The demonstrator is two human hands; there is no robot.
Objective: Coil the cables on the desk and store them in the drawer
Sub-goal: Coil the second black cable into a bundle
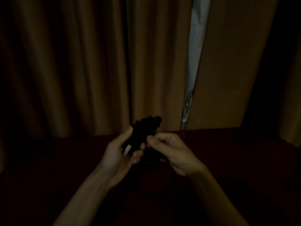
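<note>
Left hand [118, 152] grips black cable bundle [144, 129], long axis rising away from palm. Right hand [169, 149] just beside it, fingertips pinched; on what, can't tell, too dark.

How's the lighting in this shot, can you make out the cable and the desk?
Head view: very dim; the only bright patch is the curtain gap. The black cable bundle in the left hand is a near silhouette, the desk almost black, and what, if anything, the right hand pinches is lost in shadow.
</note>
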